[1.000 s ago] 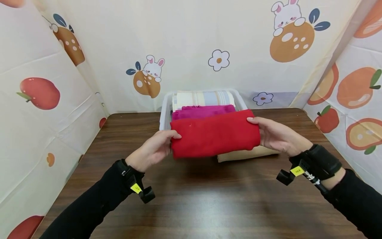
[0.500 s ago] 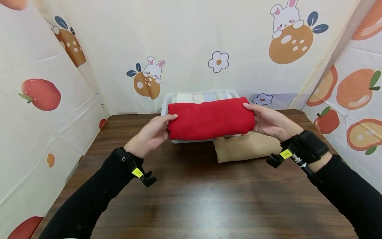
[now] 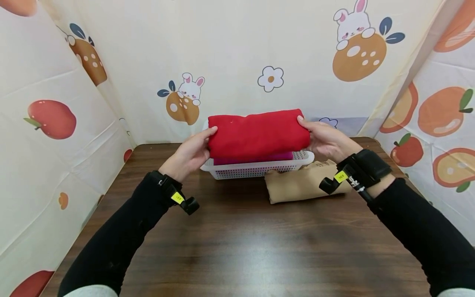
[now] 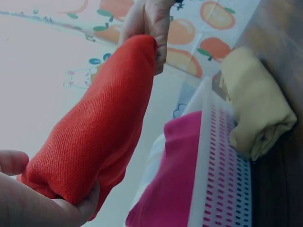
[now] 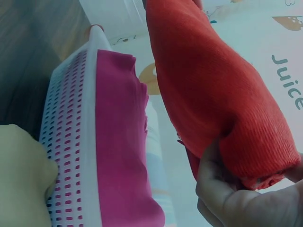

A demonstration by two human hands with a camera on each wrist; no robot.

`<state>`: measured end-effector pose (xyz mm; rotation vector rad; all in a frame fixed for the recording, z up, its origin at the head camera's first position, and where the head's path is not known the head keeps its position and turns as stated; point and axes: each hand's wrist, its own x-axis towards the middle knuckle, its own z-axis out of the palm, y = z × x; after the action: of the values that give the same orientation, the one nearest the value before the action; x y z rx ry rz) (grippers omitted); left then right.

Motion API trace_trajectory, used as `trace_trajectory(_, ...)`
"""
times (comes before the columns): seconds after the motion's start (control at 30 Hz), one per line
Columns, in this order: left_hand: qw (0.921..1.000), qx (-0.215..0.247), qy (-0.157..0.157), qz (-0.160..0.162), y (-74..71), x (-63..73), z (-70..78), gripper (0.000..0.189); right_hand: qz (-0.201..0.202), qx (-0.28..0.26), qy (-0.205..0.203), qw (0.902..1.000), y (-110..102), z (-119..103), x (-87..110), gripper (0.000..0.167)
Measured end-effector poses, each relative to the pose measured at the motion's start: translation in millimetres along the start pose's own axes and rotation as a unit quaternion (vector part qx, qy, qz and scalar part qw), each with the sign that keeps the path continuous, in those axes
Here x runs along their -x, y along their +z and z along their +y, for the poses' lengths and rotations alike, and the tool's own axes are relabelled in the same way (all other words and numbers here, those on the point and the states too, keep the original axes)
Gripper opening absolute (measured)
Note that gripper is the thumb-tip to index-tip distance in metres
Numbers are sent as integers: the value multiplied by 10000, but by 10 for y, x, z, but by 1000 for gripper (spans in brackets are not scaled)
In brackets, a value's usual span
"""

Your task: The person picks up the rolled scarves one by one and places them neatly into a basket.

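Observation:
A folded red knit cloth point(image 3: 257, 135) is held up between both hands above a white perforated basket point(image 3: 241, 171). My left hand point(image 3: 189, 156) grips its left end, thumb on the near face. At the opposite end my right hand point(image 3: 330, 139) holds it, thumb in front and fingers behind, as the right wrist view shows. Under the red cloth, a folded magenta cloth point(image 5: 120, 142) lies in the basket. Beside it a pale striped cloth point(image 5: 158, 165) shows partly in the right wrist view; in the head view the red cloth hides it.
A rolled beige cloth point(image 3: 304, 185) lies on the brown wooden table point(image 3: 237, 243), against the basket's front right. A printed curtain point(image 3: 230, 49) with fruit and rabbits stands close behind the basket and along both sides.
Both hands have raised the red cloth and moved it away from me, from in front of the basket to above it. The beige cloth and basket front have come into view.

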<state>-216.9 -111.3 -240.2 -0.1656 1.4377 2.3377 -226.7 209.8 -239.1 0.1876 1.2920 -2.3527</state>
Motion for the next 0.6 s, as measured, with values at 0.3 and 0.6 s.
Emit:
trace_trajectory(0.3, 9991, 160, 402, -27, 62, -234, 109, 45, 115, 25, -139, 9998, 42, -153, -189, 43)
trace_trajectory(0.6, 9963, 179, 835, 9, 70, -453, 166, 44, 385, 114, -98, 9991, 90, -313, -365, 63)
